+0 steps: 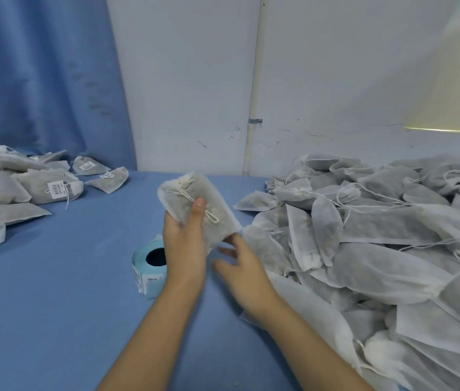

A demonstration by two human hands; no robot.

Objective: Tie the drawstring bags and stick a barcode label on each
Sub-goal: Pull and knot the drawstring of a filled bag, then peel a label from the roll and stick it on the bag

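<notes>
Mostly left to do, judging by the heap of unlabelled bags (378,235) at right on the bench (67,277). Smaller labelled pile (11,187) far left. Gripped in left hand (186,241) above the label roll (149,266): 1 bag (183,190), seemingly tied, unlabelled; right hand (242,272) released, fingers spread, beside it.

Grips a drawstring bag (217,193) in the left hand (185,244), thumb flat across its front and fingers curled behind, forearm angled up from the near edge of the surface (53,306). Holds the right hand (244,270) just below and right of it, fingers spread and blurred; cannot tell whether the fingertips touch the bag.
</notes>
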